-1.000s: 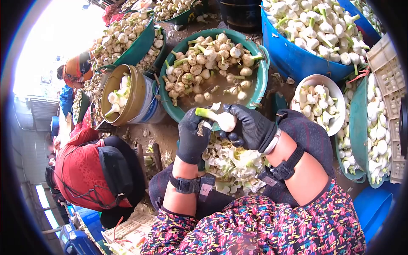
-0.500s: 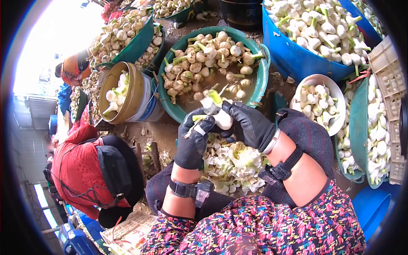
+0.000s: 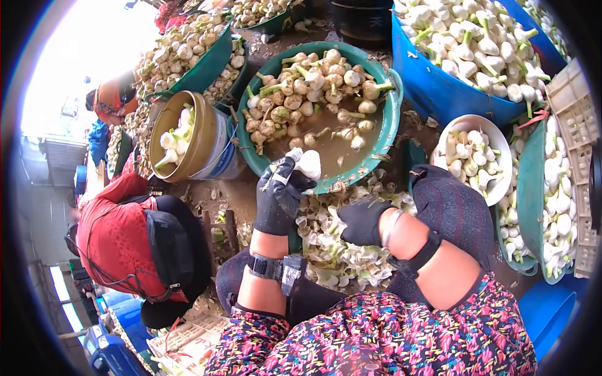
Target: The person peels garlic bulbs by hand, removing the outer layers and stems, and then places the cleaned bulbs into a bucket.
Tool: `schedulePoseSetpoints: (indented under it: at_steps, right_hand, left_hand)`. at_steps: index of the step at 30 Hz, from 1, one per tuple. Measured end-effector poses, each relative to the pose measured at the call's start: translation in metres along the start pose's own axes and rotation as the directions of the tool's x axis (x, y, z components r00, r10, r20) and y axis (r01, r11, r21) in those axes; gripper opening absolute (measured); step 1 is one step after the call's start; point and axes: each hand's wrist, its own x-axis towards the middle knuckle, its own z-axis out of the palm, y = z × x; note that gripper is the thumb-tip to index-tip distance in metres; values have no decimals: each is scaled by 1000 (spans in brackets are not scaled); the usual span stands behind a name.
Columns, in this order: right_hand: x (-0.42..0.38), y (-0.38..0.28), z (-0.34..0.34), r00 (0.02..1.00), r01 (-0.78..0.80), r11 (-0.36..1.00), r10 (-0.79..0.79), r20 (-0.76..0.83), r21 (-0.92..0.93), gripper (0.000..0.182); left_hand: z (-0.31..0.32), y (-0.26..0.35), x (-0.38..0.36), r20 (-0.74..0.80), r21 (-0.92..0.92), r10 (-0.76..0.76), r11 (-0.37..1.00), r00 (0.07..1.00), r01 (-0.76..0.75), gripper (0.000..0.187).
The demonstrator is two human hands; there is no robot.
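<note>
My left hand (image 3: 279, 193), in a dark glove, is closed around a white, peeled garlic bulb (image 3: 310, 164) over the near rim of a green tub. My right hand (image 3: 365, 222), also gloved, is down at a heap of pale garlic skins (image 3: 342, 257) between my knees. Its fingers point left and are mostly hidden under the back of the hand. The round green tub (image 3: 394, 119) in front holds muddy water and brownish, unpeeled garlic bulbs (image 3: 295, 100) with cut green stems.
A yellow-rimmed bucket (image 3: 199, 135) with peeled garlic stands left. At right are a white bowl (image 3: 505, 178), a large blue tub (image 3: 433, 81) and a long green tub (image 3: 530, 188), all with garlic. A person in red (image 3: 116, 241) bends at left beside a crate (image 3: 188, 341).
My right hand has left the bulb and moved down to the skins. My left hand has risen slightly with the bulb, whose green stem and loose skin no longer show.
</note>
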Motion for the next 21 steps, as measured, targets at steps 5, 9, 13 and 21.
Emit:
schedulePoseSetpoints:
  at_steps: [5, 9, 13, 21]
  right_hand:
    - [2, 2, 8, 977, 177, 981, -165, -137, 82, 40]
    - [-17, -1, -15, 967, 138, 979, -101, -233, 147, 36]
    - [-22, -1, -27, 902, 290, 916, -165, -399, 278, 27]
    - [-21, 14, -36, 922, 263, 909, -137, -363, 323, 35]
  left_hand:
    - [69, 28, 0, 431, -230, 99, 973, 897, 3, 33]
    - [29, 5, 54, 286, 206, -18, 978, 958, -43, 25]
    - [-14, -79, 104, 328, 695, -64, 692, 942, -195, 30]
    - [3, -148, 201, 256, 949, -133, -154, 957, -276, 66]
